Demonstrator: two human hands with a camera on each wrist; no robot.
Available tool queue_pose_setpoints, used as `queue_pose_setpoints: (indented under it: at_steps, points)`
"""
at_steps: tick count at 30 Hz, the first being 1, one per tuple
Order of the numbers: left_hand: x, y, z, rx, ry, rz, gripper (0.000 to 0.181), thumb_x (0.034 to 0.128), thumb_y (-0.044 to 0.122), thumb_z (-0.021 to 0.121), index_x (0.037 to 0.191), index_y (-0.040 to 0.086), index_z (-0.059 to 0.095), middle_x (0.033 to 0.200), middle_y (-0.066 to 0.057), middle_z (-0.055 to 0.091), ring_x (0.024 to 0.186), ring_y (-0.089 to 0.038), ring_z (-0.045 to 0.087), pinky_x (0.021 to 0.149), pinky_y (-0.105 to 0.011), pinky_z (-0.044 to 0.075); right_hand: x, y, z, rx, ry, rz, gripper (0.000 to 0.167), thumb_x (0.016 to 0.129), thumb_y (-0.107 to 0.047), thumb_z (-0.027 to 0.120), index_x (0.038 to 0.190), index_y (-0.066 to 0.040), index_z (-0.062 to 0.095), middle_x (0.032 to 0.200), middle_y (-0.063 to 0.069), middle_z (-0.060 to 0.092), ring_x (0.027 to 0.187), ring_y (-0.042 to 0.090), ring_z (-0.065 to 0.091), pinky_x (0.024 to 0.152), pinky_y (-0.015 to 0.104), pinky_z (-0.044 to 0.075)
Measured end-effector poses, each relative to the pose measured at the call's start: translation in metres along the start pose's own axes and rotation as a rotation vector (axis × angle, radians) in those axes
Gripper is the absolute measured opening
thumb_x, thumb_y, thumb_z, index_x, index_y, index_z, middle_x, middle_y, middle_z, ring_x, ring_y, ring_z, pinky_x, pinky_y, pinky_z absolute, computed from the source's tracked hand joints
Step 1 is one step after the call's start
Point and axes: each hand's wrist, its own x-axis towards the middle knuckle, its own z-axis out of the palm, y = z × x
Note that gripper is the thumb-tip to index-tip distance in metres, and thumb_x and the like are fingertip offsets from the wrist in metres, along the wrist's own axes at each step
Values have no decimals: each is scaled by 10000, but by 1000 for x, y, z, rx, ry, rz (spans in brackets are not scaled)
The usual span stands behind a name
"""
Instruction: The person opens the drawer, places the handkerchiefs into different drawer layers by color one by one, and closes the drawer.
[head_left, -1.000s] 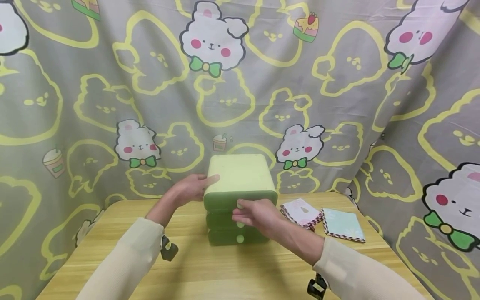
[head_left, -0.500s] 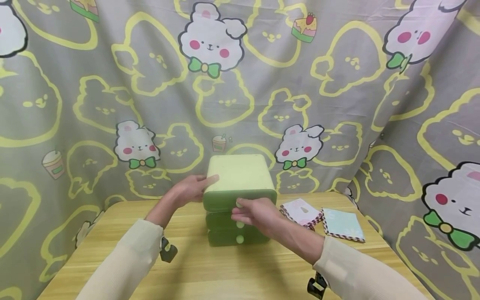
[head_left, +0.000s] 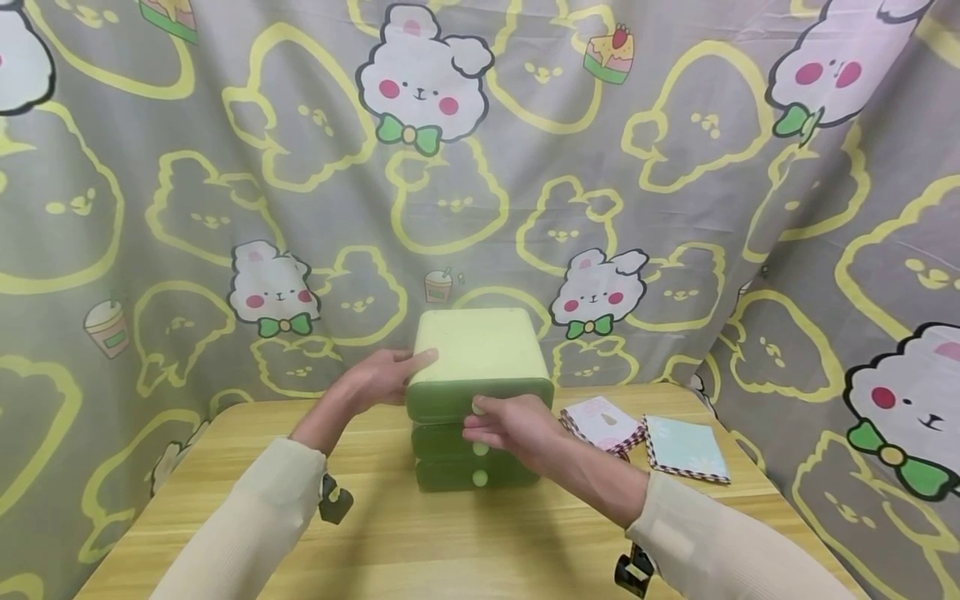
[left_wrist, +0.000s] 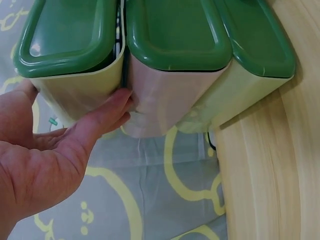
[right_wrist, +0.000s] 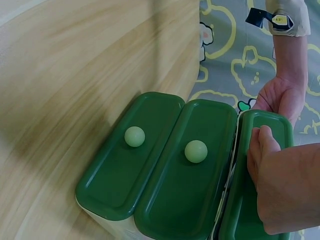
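A small three-drawer cabinet (head_left: pixel 480 346) with a pale yellow top and green drawer fronts stands upright on the table. My left hand (head_left: pixel 378 377) grips its upper left side, thumb on the top; in the left wrist view the fingers (left_wrist: pixel 112 102) reach along the side wall, near the seam under the top tier. My right hand (head_left: pixel 517 425) is at the top drawer front (head_left: pixel 442 402), thumb and fingers pinching its round knob (head_left: pixel 477 408), which is mostly covered. A narrow dark gap shows behind that front in the left wrist view. The lower two knobs (right_wrist: pixel 195 151) are uncovered.
Right of the cabinet lie two folded cloths with checked edging, one pinkish white (head_left: pixel 602 423) and one light blue (head_left: pixel 686 448). The wooden table (head_left: pixel 420 550) ends at a patterned curtain (head_left: pixel 465 192) behind and on both sides.
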Motion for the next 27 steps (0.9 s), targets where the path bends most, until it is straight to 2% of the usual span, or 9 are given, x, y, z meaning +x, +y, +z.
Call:
queue_pose_setpoints:
  at_steps: [6,9,16,27]
  points:
    - [-3,2,0,74,21,-21,855,970,679,499,1497,6,468,1310,-233,661,1078,-305,720,1063,-496,515,-1,0,0,-19,-6,-2,376,1033,-114,568,1305,143,537,1260,353,625,1182,420,659,942,337,595]
    - [-4,2,0,94,22,-25,860,967,687,495,1496,10,472,1309,-235,662,1058,-298,726,1050,-495,524,-2,0,0,-21,-5,-1,373,1034,-117,567,1300,143,540,1260,353,624,1182,419,659,943,338,595]
    - [-3,3,0,77,30,-28,876,954,689,521,1506,11,457,1390,-245,606,1120,-326,704,1061,-498,518,-1,0,-1,-29,-13,-3,383,1033,-127,573,1295,151,541,1263,351,625,1186,422,656,948,341,593]
    - [-2,2,0,55,60,-26,876,943,673,560,1487,-8,474,1388,-240,609,1146,-333,691,1065,-500,515,-1,2,-5,-68,-34,-5,431,1031,-145,579,1322,166,515,1260,348,631,1186,418,657,943,335,594]
